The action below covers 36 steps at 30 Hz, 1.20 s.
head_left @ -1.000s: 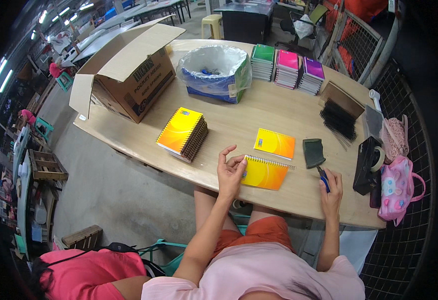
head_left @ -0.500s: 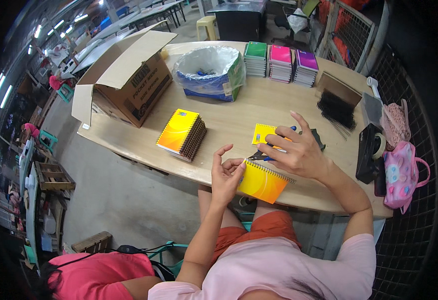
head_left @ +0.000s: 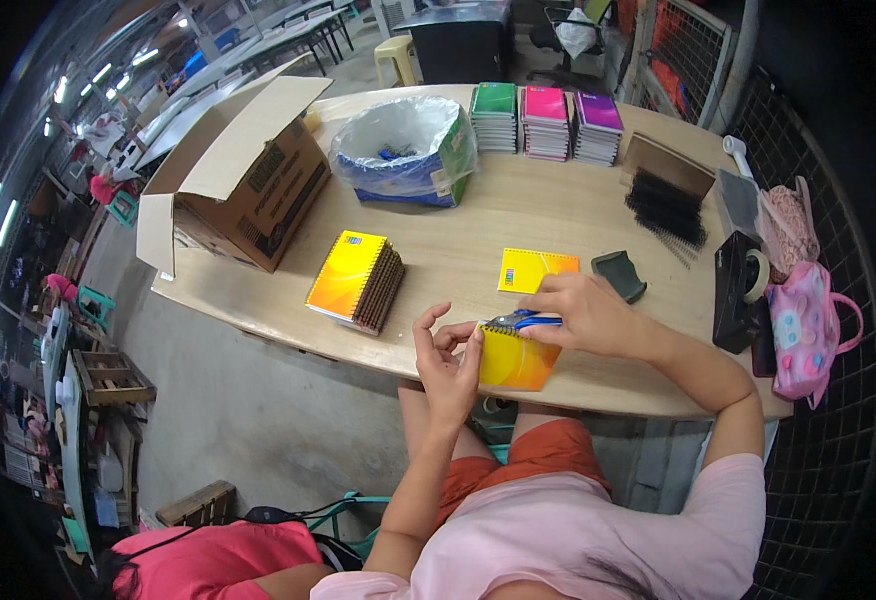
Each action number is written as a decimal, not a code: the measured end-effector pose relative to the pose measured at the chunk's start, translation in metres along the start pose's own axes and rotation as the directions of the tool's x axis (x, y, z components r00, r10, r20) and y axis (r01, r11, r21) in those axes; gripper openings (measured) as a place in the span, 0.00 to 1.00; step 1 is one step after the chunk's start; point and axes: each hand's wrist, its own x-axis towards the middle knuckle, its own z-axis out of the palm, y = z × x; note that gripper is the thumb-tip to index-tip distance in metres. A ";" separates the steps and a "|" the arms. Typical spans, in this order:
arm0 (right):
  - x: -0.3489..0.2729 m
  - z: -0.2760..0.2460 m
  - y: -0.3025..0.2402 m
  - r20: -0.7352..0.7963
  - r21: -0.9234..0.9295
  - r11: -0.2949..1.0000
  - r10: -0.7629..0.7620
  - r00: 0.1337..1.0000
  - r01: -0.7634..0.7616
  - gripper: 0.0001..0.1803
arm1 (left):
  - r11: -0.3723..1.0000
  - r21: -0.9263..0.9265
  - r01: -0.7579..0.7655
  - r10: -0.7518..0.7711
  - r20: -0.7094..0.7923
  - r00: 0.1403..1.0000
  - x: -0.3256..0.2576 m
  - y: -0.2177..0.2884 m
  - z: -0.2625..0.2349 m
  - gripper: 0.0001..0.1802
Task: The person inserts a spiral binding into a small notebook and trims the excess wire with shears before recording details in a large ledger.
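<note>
My left hand (head_left: 448,358) pinches the left end of a yellow and orange spiral notebook (head_left: 513,365), held tilted at the table's front edge. In my right hand (head_left: 593,318) is a pair of blue-handled pliers (head_left: 533,319), its jaws at the wire coil along the notebook's top edge. My right fingers wrap the handles and partly hide them. Just beyond lies a yellow notebook cover or pad (head_left: 538,268) without a visible coil. To the left stands a stack of yellow and orange spiral notebooks (head_left: 353,280).
An open cardboard box (head_left: 248,190) and a plastic-lined bin (head_left: 403,160) stand at the back left. Beyond are green (head_left: 495,115), pink (head_left: 545,120) and purple (head_left: 598,125) notebook stacks. Black wire coils (head_left: 668,215), a tape dispenser (head_left: 738,295) and a pink pouch (head_left: 806,335) are on the right.
My right hand has lowered and closed round the pliers, whose jaws now lie along the notebook's coil. The view has shifted slightly, and a dark green object beside my right hand shows more fully.
</note>
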 end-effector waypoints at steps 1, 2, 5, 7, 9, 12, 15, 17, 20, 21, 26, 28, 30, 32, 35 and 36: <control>0.000 0.008 0.005 -0.003 0.001 1.000 0.002 1.000 -0.002 0.18 | 0.999 -0.004 -0.040 0.040 -0.027 0.999 -0.001 -0.003 0.002 0.29; -0.002 0.022 0.016 -0.136 0.011 0.997 -0.075 0.988 0.077 0.18 | 0.997 -0.011 -0.081 0.080 -0.050 0.996 -0.001 -0.005 0.004 0.28; -0.006 0.022 0.023 -0.458 -0.199 0.971 -0.211 0.864 0.132 0.18 | 0.997 -0.070 -0.010 0.005 -0.066 0.998 -0.001 -0.004 0.005 0.28; -0.014 0.024 0.027 -0.611 -0.390 0.919 -0.300 0.733 0.052 0.19 | 0.998 -0.046 -0.030 0.023 -0.132 0.991 -0.004 0.002 0.006 0.28; -0.029 0.045 0.029 -0.379 0.849 0.526 0.537 0.754 0.052 0.21 | 0.998 -0.029 -0.062 0.055 -0.206 0.977 -0.008 0.002 0.009 0.28; -0.033 0.088 0.012 -0.137 0.990 0.082 0.482 0.866 0.111 0.22 | 0.651 0.285 -0.704 0.675 0.207 0.708 -0.028 0.002 0.014 0.30; -0.014 0.103 -0.002 -0.419 0.893 0.396 0.552 0.721 0.216 0.21 | 0.578 0.196 -0.792 0.647 0.480 0.592 -0.032 0.004 0.022 0.28; -0.018 0.100 -0.004 -0.452 0.841 0.513 0.488 0.747 0.174 0.22 | 0.537 0.431 -0.725 0.604 0.403 0.687 -0.034 0.026 0.024 0.25; -0.031 0.095 -0.005 -0.397 0.740 0.672 0.398 0.827 0.031 0.23 | 0.516 0.604 -0.607 0.582 0.272 0.766 -0.005 0.054 0.024 0.21; -0.032 0.094 -0.008 -0.382 0.729 0.683 0.360 0.851 0.038 0.22 | 0.505 0.663 -0.553 0.578 0.216 0.787 0.004 0.058 0.020 0.20; -0.036 0.087 -0.012 -0.369 0.688 0.724 0.292 0.883 0.048 0.22 | 0.967 0.159 -0.199 0.147 0.290 0.946 0.021 0.035 -0.001 0.17; -0.037 0.057 -0.009 -0.383 0.576 0.818 0.257 0.887 0.012 0.23 | 0.977 0.123 -0.173 0.132 0.283 0.950 0.023 0.029 -0.008 0.17; -0.034 0.036 0.002 -0.393 0.445 0.895 0.240 0.887 -0.045 0.23 | 0.988 0.070 -0.137 0.111 0.292 0.950 0.022 0.027 -0.009 0.17; -0.028 0.023 0.011 -0.503 -0.017 1.000 -0.027 0.864 0.021 0.23 | 0.995 0.076 -0.072 0.040 0.361 0.932 0.021 0.033 -0.012 0.16; -0.018 0.012 0.006 -0.489 -0.244 0.966 -0.201 0.849 0.088 0.22 | 0.999 -0.022 -0.037 0.043 0.366 0.930 0.019 0.030 -0.012 0.17; -0.016 0.010 0.004 -0.477 -0.314 0.944 -0.249 0.843 0.101 0.21 | 0.999 -0.022 -0.038 0.043 0.364 0.930 0.019 0.030 -0.013 0.17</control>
